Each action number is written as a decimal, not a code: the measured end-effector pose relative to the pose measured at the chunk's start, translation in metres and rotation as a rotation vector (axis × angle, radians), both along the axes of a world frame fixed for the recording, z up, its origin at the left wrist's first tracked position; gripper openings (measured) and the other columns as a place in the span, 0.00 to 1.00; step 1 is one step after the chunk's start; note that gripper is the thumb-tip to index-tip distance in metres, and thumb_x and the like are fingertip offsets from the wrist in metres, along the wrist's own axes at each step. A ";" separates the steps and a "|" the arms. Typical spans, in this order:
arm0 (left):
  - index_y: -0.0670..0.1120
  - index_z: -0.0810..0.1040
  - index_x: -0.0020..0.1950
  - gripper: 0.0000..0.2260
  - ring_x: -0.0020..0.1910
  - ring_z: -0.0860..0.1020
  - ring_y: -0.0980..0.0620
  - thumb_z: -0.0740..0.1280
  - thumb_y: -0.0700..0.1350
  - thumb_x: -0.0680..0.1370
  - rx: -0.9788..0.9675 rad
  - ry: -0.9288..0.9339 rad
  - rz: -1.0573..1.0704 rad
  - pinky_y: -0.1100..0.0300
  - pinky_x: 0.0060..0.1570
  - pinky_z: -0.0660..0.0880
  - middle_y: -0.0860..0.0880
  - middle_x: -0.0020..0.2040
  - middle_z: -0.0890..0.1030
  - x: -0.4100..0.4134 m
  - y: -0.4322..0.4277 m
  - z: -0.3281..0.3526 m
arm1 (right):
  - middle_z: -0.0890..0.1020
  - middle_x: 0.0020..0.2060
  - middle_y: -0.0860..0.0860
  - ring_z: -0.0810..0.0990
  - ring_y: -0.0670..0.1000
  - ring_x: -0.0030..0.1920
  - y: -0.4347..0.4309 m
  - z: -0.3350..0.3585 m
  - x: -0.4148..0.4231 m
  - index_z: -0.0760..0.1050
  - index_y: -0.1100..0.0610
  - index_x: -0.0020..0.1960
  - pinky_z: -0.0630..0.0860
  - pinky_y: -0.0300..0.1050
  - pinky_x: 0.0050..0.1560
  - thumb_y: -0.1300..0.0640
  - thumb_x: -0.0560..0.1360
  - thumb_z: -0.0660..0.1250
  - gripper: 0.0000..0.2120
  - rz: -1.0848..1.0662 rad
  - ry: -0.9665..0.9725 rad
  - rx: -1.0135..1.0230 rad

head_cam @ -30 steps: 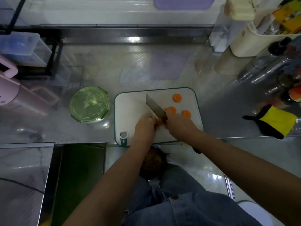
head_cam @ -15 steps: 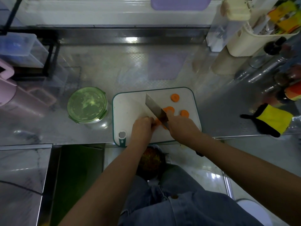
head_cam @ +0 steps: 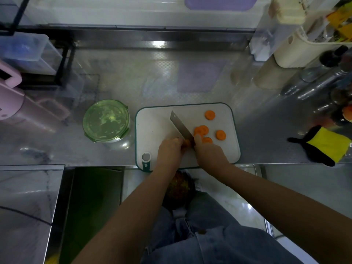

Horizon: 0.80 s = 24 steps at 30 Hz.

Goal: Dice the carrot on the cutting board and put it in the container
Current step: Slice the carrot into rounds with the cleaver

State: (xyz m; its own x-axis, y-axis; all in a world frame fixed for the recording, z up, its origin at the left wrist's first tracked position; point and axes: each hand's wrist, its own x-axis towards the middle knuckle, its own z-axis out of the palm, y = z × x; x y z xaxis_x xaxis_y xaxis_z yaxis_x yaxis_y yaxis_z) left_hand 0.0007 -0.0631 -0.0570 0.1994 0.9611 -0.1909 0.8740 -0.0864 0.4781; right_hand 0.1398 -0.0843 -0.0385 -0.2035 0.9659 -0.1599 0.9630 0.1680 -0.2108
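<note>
A white cutting board with a teal rim lies at the counter's front edge. My left hand grips the short carrot stub, of which only an orange end shows. My right hand holds the knife by its handle, the blade standing on the stub right beside my left fingers. Several round carrot slices lie on the board's right half. The round container with a green clip lid stands left of the board, lid on.
A yellow and black cloth lies at the right on the counter. Bottles and a cream holder crowd the back right. A pink appliance and clear bins stand at the left. The counter edge runs just under the board.
One more slice has come off the carrot and lies beside the blade. Both hands stay in nearly the same place on the board.
</note>
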 end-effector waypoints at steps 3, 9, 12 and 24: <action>0.45 0.82 0.49 0.08 0.45 0.79 0.44 0.65 0.45 0.78 -0.006 0.000 0.002 0.53 0.46 0.75 0.45 0.46 0.82 0.001 0.000 0.002 | 0.79 0.46 0.58 0.79 0.58 0.42 0.006 0.003 0.000 0.64 0.60 0.66 0.67 0.47 0.32 0.61 0.79 0.57 0.16 0.044 -0.039 -0.060; 0.44 0.83 0.50 0.08 0.46 0.78 0.44 0.65 0.43 0.77 0.007 0.004 -0.017 0.56 0.44 0.69 0.44 0.46 0.80 0.002 -0.002 0.007 | 0.77 0.48 0.58 0.75 0.57 0.39 0.028 0.035 0.002 0.63 0.60 0.62 0.64 0.47 0.34 0.59 0.79 0.57 0.13 0.034 0.003 -0.167; 0.43 0.81 0.47 0.06 0.46 0.78 0.45 0.65 0.43 0.76 -0.012 0.010 0.010 0.58 0.43 0.67 0.45 0.45 0.80 0.001 -0.001 0.007 | 0.77 0.45 0.58 0.71 0.56 0.37 0.035 0.054 0.008 0.62 0.60 0.63 0.66 0.49 0.35 0.56 0.80 0.57 0.14 0.027 -0.001 -0.187; 0.44 0.79 0.44 0.07 0.45 0.77 0.45 0.66 0.46 0.77 -0.030 -0.015 0.044 0.56 0.45 0.70 0.44 0.44 0.80 0.000 -0.002 0.007 | 0.80 0.49 0.56 0.81 0.56 0.44 0.000 0.030 0.011 0.57 0.60 0.71 0.66 0.45 0.34 0.58 0.80 0.55 0.20 0.040 -0.042 -0.059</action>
